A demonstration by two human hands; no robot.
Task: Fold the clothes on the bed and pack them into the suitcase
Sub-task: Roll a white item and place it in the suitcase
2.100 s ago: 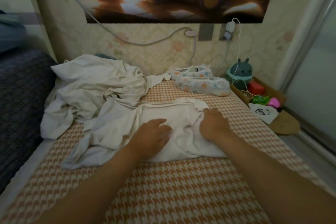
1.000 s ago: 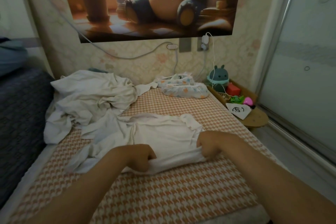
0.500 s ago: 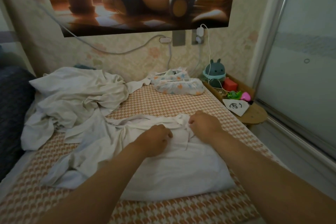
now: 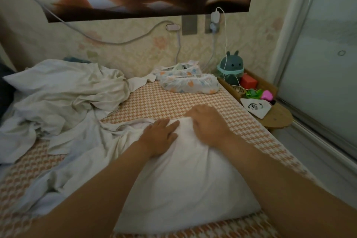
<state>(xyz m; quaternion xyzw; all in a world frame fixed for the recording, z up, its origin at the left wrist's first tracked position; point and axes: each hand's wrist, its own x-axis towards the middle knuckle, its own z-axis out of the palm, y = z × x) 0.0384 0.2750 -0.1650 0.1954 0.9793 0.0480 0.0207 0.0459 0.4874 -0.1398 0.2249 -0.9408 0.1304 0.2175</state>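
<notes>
A white garment (image 4: 185, 185) lies partly folded on the orange houndstooth bed (image 4: 173, 102), its folded body stretching toward me. My left hand (image 4: 160, 133) lies flat on the garment's far end with fingers straight. My right hand (image 4: 208, 121) rests beside it on the far edge of the fold, fingers curved over the cloth. A rumpled heap of more white clothes (image 4: 63, 92) covers the bed's left side, joined to loose fabric (image 4: 77, 160) trailing left of the fold. No suitcase is in view.
Two patterned white bundles (image 4: 189, 82) sit at the bed's far end by the wall. A wooden side shelf (image 4: 270, 114) on the right holds a teal toy lamp (image 4: 230, 69), a red block and small items. Cables hang from wall sockets. A sliding door (image 4: 318, 63) runs along the right.
The garment's near edge was lifted and carried away from me, doubling it over. Both hands moved to the far end, and my left hand went from gripping to lying flat.
</notes>
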